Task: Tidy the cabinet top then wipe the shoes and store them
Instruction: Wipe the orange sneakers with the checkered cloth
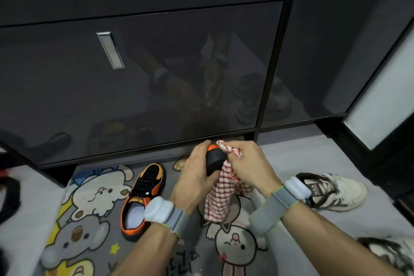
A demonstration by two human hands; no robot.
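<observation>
My left hand grips a black and orange shoe, held up in front of the cabinet base. My right hand holds a red and white checked cloth bunched against that shoe, and the rest of the cloth hangs down below it. The matching black and orange shoe lies on the cartoon mat to the left of my left wrist. A white sneaker with dark laces sits on the floor to the right, behind my right wrist.
The dark cabinet with a metal handle fills the view ahead, doors closed. Another white shoe shows at the lower right corner. Dark items sit at the left edge. A pale panel stands at right.
</observation>
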